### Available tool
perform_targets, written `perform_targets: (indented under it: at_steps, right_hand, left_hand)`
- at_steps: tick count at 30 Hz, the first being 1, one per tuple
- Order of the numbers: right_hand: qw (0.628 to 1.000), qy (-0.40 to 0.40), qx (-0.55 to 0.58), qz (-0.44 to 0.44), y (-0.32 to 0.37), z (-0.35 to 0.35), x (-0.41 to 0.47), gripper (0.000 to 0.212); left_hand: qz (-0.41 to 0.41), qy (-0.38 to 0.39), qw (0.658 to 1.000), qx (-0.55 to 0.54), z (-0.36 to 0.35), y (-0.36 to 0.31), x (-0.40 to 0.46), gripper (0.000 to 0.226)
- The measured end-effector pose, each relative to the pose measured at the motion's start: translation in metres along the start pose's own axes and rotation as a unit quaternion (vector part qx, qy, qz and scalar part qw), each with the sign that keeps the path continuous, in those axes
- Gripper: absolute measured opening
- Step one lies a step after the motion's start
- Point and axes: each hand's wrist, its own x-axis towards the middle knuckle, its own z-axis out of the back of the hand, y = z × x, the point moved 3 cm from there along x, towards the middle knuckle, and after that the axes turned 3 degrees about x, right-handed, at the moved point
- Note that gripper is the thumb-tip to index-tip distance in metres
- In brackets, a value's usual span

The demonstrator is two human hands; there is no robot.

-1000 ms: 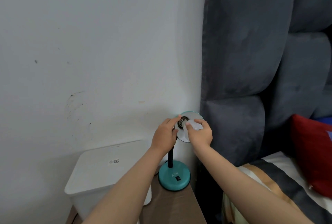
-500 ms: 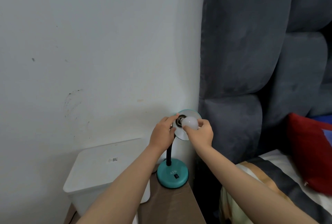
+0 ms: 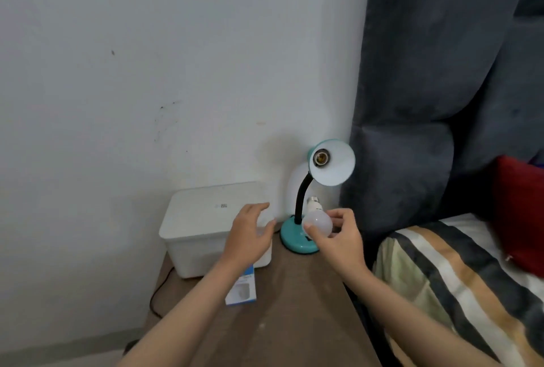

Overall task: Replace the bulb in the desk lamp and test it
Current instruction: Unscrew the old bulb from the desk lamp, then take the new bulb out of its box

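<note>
A teal desk lamp (image 3: 299,241) with a black bendy neck stands on the brown bedside table (image 3: 294,307) by the wall corner. Its round shade (image 3: 335,165) faces me and the socket (image 3: 320,158) inside it holds no bulb. My right hand (image 3: 338,238) grips a white bulb (image 3: 318,224) in front of the lamp's base, screw cap pointing up and away. To the left of the lamp my left hand (image 3: 248,235) hovers with fingers spread and nothing in it. A blue and white bulb box (image 3: 243,293) lies on the table, partly under my left forearm.
A white lidded plastic box (image 3: 206,219) sits on the table's left against the wall. A black cable (image 3: 159,293) runs down the table's left side. A grey padded headboard (image 3: 426,101), a striped bed cover (image 3: 459,278) and a red pillow (image 3: 518,210) fill the right.
The bulb has come out of the socket and my right hand has lowered it to the lamp's base. My left hand let go of the shade and dropped left. The view tilted down.
</note>
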Motion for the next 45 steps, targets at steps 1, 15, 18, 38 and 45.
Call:
perform_targets:
  at_steps: [1, 15, 18, 38, 45]
  right_hand:
    - [1.0, 0.009, -0.01, -0.01, -0.009, -0.006, -0.01, 0.046]
    - [0.977, 0.049, -0.114, -0.173, -0.096, -0.093, -0.064, 0.043]
    - [0.976, 0.059, -0.125, -0.169, -0.103, -0.104, -0.063, 0.044]
    - [0.976, 0.173, -0.117, -0.067, -0.068, -0.133, -0.051, 0.029]
    - [0.973, 0.2, -0.086, -0.079, -0.071, -0.135, -0.051, 0.023]
  left_hand:
    - [0.012, -0.001, 1.0, 0.011, 0.002, 0.011, -0.013, 0.038]
    - [0.193, 0.0, 0.979, 0.069, -0.015, 0.088, -0.079, 0.074]
    - [0.199, -0.012, 0.979, 0.035, -0.016, 0.093, -0.081, 0.078]
    - [0.225, -0.08, 0.968, -0.075, -0.008, 0.104, -0.097, 0.054]
    - [0.25, -0.067, 0.95, -0.173, -0.001, 0.106, -0.095, 0.049]
